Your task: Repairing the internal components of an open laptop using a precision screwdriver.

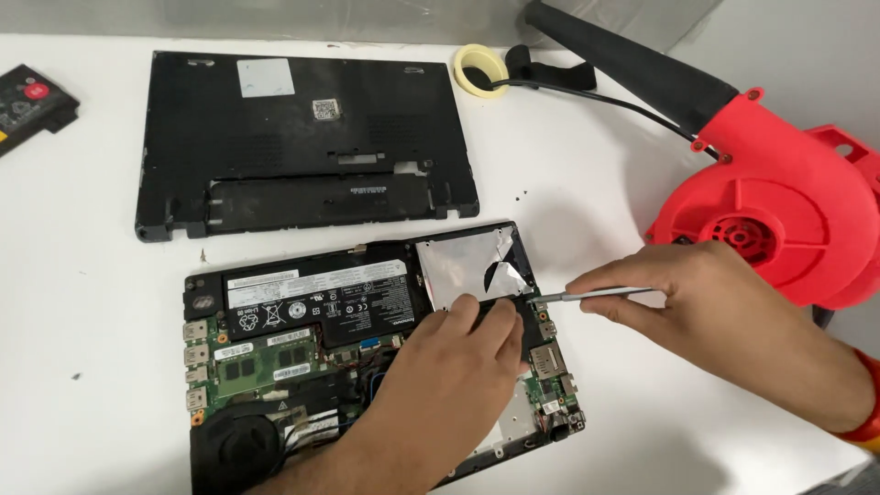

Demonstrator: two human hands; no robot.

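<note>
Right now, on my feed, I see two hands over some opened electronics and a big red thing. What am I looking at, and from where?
One camera, worn on the person's head, looks down at a white table. An opened laptop lies there with its insides showing. Its removed black bottom cover lies behind it. The left hand rests on the laptop. The right hand holds a thin screwdriver, tip at the laptop's right edge by a silver drive. The red thing is an electric blower. A tape roll and battery pack lie farther back.
</note>
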